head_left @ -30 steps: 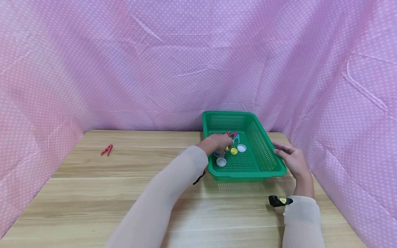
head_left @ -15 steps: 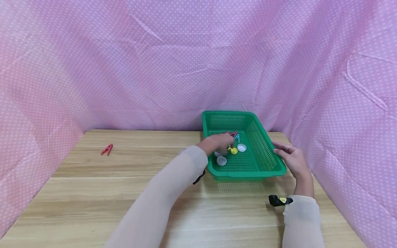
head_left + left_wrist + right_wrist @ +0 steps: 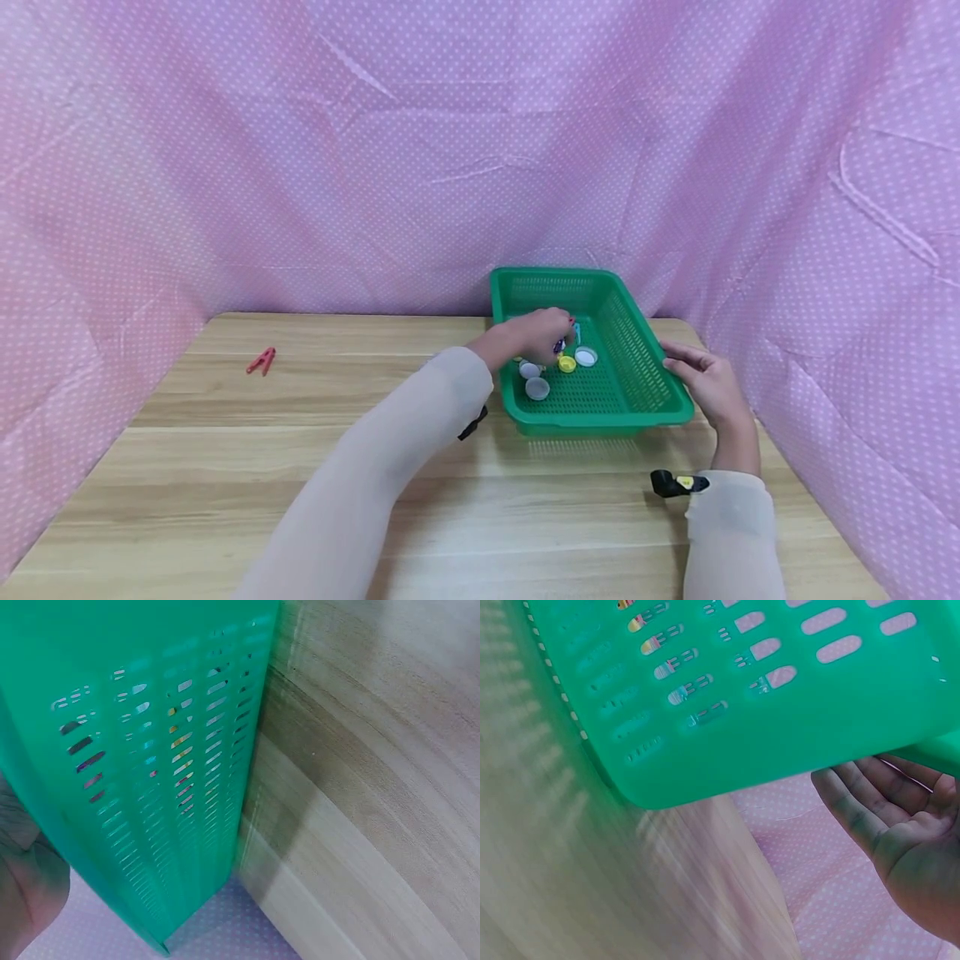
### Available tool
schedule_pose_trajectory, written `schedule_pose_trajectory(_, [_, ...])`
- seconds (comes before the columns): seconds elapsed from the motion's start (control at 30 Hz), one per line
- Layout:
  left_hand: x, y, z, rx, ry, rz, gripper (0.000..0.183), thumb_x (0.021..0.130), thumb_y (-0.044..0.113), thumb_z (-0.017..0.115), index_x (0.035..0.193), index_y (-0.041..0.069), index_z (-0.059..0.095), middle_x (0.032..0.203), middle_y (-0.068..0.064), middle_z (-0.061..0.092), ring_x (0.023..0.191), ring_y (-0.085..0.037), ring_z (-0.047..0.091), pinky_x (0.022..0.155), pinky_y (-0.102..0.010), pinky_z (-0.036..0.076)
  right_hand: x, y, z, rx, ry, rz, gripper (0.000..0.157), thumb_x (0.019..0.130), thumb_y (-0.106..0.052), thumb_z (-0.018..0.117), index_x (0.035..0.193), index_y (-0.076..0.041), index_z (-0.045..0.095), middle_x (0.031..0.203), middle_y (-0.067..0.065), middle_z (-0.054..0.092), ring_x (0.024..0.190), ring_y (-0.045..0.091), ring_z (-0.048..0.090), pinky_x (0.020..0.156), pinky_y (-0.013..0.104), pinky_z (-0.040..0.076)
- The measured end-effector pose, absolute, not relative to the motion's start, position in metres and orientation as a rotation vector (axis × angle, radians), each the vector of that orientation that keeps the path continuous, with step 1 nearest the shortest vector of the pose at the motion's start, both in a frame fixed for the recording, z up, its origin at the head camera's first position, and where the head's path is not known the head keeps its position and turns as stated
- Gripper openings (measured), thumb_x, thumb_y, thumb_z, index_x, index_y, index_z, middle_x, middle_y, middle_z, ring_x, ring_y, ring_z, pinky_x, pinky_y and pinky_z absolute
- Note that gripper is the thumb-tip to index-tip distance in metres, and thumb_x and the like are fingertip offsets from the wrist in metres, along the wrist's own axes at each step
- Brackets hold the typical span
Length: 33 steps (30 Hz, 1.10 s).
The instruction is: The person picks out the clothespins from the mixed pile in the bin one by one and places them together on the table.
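Note:
Inside the green basket (image 3: 600, 421), my left hand (image 3: 542, 331) is bent down over the loose items. It seems to pinch a small purple and white piece (image 3: 559, 344), whose kind is too small to tell. Just below the fingers lie a yellow cap (image 3: 567, 364) and a white cap (image 3: 586, 357). Two pale round caps, one a greyish cap (image 3: 537, 388), rest nearer the basket's front. A blue clip (image 3: 577, 333) shows beyond the hand. At the right rim, my right hand (image 3: 708, 387) touches the basket; its fingers (image 3: 866, 810) extend under the rim, thumb hidden in the right wrist view.
A red clip (image 3: 261, 361) lies alone on the wooden table (image 3: 300, 467), far to the left. Pink dotted cloth (image 3: 360, 167) hangs behind and along the sides. Through the basket's slotted wall (image 3: 150, 817), coloured bits show in the left wrist view.
My left hand has risen slightly and shifted away from the pale caps, uncovering them. The purple piece, earlier among the caps, now shows at its fingers. The right hand stays at the rim.

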<state>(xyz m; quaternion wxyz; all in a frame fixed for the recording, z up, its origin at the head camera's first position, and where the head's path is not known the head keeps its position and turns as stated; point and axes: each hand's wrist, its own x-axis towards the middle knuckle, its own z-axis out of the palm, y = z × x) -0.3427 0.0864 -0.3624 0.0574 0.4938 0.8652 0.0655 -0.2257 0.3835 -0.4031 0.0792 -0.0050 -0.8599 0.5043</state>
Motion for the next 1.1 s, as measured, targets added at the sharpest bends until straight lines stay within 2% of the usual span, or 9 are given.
schedule_pose_trajectory(0.17, [-0.339,0.081,-0.354,1.599,2.661,0.294,0.029,0.088,0.005,0.070,0.117,0.007,0.076,0.109,-0.004,0.067,0.097,-0.012,0.056,0.080,-0.021,0.050,-0.226,0.383,-0.402,-0.008,-2.562,1.520,0.051,0.103,-0.029,0.064,0.144,0.000,0.057,0.128,-0.007,0.067,0.104,-0.007,0.060,0.083,0.011,0.050])
schedule_pose_trajectory(0.4, [-0.333,0.069,-0.342,1.680,2.694,0.375,0.024,0.092,0.012,0.071,0.115,0.009,0.077,0.111,-0.003,0.067,0.100,-0.013,0.062,0.083,-0.020,0.051,-0.225,0.382,-0.402,0.005,-2.565,1.506,0.050,0.103,-0.029,0.064,0.143,0.000,0.057,0.128,-0.006,0.068,0.106,-0.006,0.059,0.084,0.011,0.049])
schedule_pose_trajectory(0.7, [-0.331,0.042,-0.334,1.693,2.723,0.579,0.025,0.087,0.006,0.070,0.112,0.007,0.076,0.114,-0.004,0.068,0.097,-0.013,0.064,0.082,-0.022,0.051,-0.224,0.382,-0.402,0.023,-2.558,1.523,0.051,0.103,-0.028,0.063,0.143,0.003,0.056,0.125,-0.012,0.068,0.106,-0.010,0.058,0.086,0.009,0.048])
schedule_pose_trajectory(0.9, [-0.332,0.014,-0.333,1.682,2.761,0.750,0.022,0.086,0.008,0.071,0.107,0.005,0.075,0.108,-0.005,0.069,0.094,-0.021,0.066,0.081,-0.027,0.052,-0.223,0.382,-0.402,0.025,-2.560,1.515,0.051,0.103,-0.029,0.063,0.143,0.003,0.056,0.124,-0.013,0.068,0.105,-0.008,0.059,0.085,0.010,0.048])
schedule_pose_trajectory(1.1, [-0.337,-0.017,-0.338,1.647,2.803,0.900,0.022,0.083,0.004,0.070,0.104,0.004,0.075,0.103,-0.006,0.069,0.089,-0.021,0.067,0.077,-0.025,0.054,-0.224,0.383,-0.403,0.008,-2.574,1.502,0.050,0.103,-0.028,0.063,0.144,0.001,0.056,0.125,-0.010,0.068,0.103,-0.008,0.059,0.084,0.010,0.048])
